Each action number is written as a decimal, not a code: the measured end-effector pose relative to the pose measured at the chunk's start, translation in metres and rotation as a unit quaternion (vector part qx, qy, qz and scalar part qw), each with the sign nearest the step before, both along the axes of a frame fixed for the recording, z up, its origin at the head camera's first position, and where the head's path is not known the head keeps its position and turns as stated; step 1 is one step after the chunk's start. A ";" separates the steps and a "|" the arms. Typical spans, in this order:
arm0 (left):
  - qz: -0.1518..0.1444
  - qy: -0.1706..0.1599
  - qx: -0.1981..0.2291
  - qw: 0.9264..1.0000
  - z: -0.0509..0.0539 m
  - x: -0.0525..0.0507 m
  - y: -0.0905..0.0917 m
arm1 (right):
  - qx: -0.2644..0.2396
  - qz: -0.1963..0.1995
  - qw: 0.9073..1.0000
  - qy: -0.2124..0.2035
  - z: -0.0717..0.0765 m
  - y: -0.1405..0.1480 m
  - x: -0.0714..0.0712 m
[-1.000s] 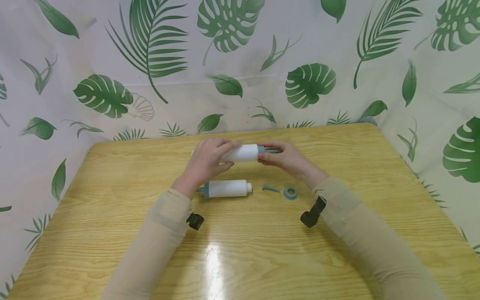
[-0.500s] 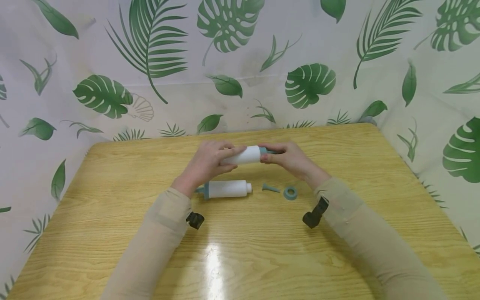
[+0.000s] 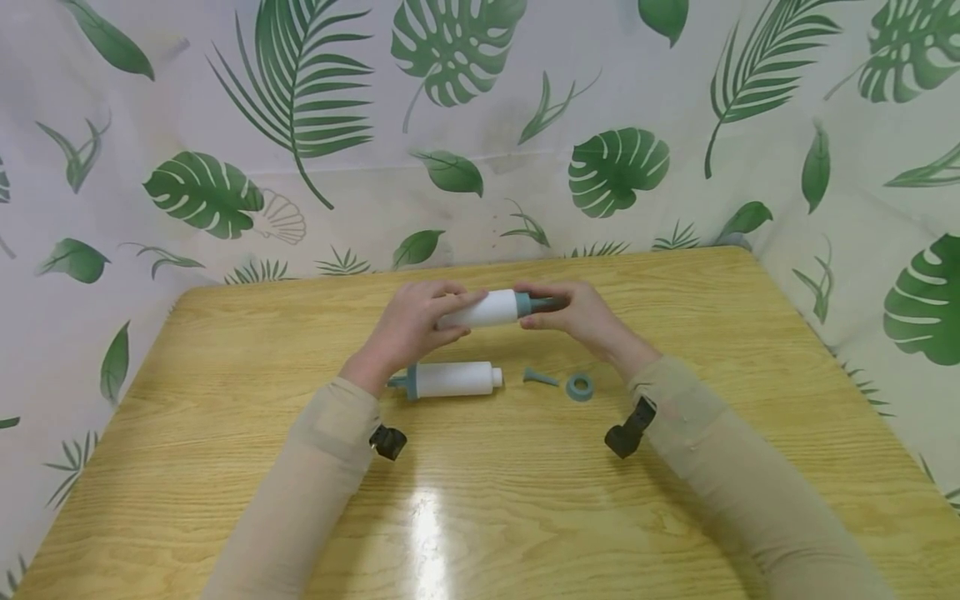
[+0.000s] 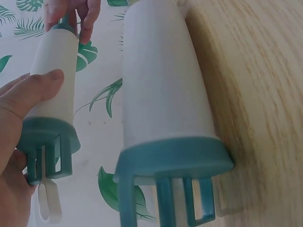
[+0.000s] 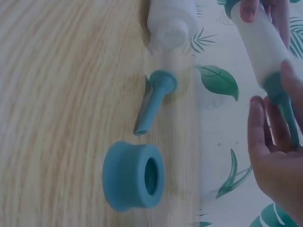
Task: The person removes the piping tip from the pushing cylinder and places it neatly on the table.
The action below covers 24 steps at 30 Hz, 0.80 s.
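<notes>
A: Biggest first. What's behind everything?
B: One leaf-print backdrop, and in front of it one wooden tabletop.
A: And the person?
B: Two beige sleeves, the left sleeve and the right sleeve. Out of them come two bare hands, the left hand and the right hand.
A: Holding what?
B: One thing between them. The left grasps the raised tube, white, round its body. The right curls fingers and thumb about that tube's teal tip end; how firmly, I can't tell.
A: So how many tubes?
B: Two. The raised one is up over the far part of the tabletop, lying nearly level in the air. The second tube, also white, lies on its side nearer the person, bare neck pointing right.
A: Next size down?
B: Two black wrist cameras, the left camera and the right camera. Then two teal strutted caps, one on the raised tube, one on the other.
A: Rings?
B: Two: a fitted ring on the raised tube, and a loose ring on the tabletop.
A: Nozzles?
B: Two again. The fitted nozzle sticks out of the fitted ring; the loose nozzle lies between the second tube and the loose ring, touching neither.
</notes>
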<state>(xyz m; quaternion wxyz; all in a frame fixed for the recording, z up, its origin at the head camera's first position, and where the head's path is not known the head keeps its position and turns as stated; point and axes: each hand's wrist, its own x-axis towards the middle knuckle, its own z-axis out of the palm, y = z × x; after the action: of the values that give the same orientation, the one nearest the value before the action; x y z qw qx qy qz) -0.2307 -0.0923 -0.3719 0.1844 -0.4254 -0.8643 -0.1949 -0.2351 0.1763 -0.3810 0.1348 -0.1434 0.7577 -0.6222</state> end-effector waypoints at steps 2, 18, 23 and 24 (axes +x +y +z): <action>-0.004 0.001 0.006 1.000 -0.001 0.000 0.000 | -0.001 0.013 1.000 -0.004 0.000 0.001 -0.001; -0.030 0.012 0.008 0.999 -0.005 0.000 -0.001 | 0.011 0.036 0.995 -0.089 -0.001 0.000 -0.001; -0.027 0.006 0.005 1.000 -0.006 0.000 -0.002 | 0.011 0.046 0.997 -0.068 -0.002 0.001 -0.001; -0.026 0.005 0.003 1.000 -0.006 0.000 -0.002 | 0.015 0.047 0.997 -0.062 -0.003 0.002 -0.001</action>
<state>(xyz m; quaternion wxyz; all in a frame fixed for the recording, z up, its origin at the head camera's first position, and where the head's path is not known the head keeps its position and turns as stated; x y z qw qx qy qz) -0.2307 -0.0941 -0.3779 0.1847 -0.4481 -0.8514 -0.2006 -0.2359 0.1779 -0.3836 0.2126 -0.1375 0.7494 -0.6118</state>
